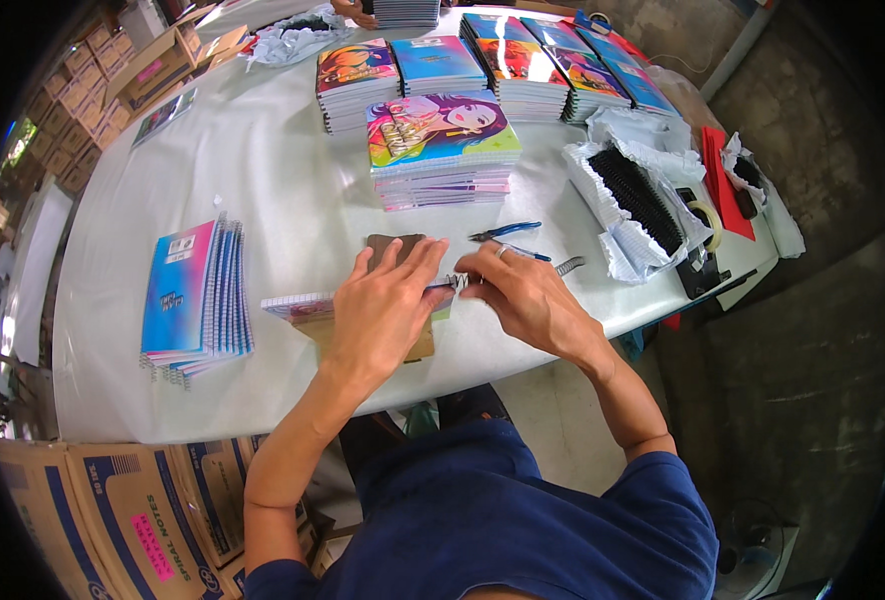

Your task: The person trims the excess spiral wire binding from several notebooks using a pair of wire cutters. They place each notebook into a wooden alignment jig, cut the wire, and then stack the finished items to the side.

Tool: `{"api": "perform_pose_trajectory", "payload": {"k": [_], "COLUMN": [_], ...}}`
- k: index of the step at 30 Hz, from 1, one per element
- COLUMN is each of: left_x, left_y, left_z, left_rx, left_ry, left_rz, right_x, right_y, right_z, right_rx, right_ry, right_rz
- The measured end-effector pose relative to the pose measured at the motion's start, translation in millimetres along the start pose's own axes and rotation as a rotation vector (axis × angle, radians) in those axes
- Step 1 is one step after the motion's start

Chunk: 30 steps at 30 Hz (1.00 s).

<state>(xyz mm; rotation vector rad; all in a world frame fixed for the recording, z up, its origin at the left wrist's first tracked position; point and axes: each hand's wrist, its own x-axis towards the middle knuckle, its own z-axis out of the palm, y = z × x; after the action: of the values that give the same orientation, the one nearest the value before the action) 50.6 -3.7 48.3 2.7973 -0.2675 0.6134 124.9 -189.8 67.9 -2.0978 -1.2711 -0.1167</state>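
At the table's near edge, my left hand [388, 310] grips a notebook [298, 306], its fingers lying over the pages. Most of the notebook is hidden under that hand. My right hand [533, 305] pinches a wire spiral coil [461, 283] at the notebook's right end. A loose length of the coil's tail [570, 265] sticks out past my right hand. Brown board [421, 347] shows beneath my left hand. Just beyond my right hand lie pliers [511, 231] with blue handles, spread apart. Left of my left hand rests a fanned stack of spiral notebooks [178, 290].
A tall notebook stack [443, 140] stands ahead, with more stacks [513, 60] behind. Black coils [633, 195] lie in white wrapping at right, near a tape roll [705, 222]. Cardboard boxes [143, 510] stand below left. Another person's hand [356, 12] shows at the far edge.
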Motion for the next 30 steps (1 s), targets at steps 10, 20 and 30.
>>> {"api": "perform_pose_trajectory", "payload": {"k": [10, 20, 30], "left_x": [1, 3, 5], "left_y": [3, 2, 3], "left_z": [2, 0, 1], "left_rx": [0.035, 0.014, -0.02], "left_ry": [-0.214, -0.153, -0.014], "left_rz": [0.006, 0.052, 0.034], "right_x": [38, -37, -31], "right_y": [87, 192, 157], "right_z": [-6, 50, -18], "right_rx": [0.244, -0.417, -0.48], "right_ry": [-0.48, -0.074, 0.722], "right_rz": [0.24, 0.02, 0.309]}}
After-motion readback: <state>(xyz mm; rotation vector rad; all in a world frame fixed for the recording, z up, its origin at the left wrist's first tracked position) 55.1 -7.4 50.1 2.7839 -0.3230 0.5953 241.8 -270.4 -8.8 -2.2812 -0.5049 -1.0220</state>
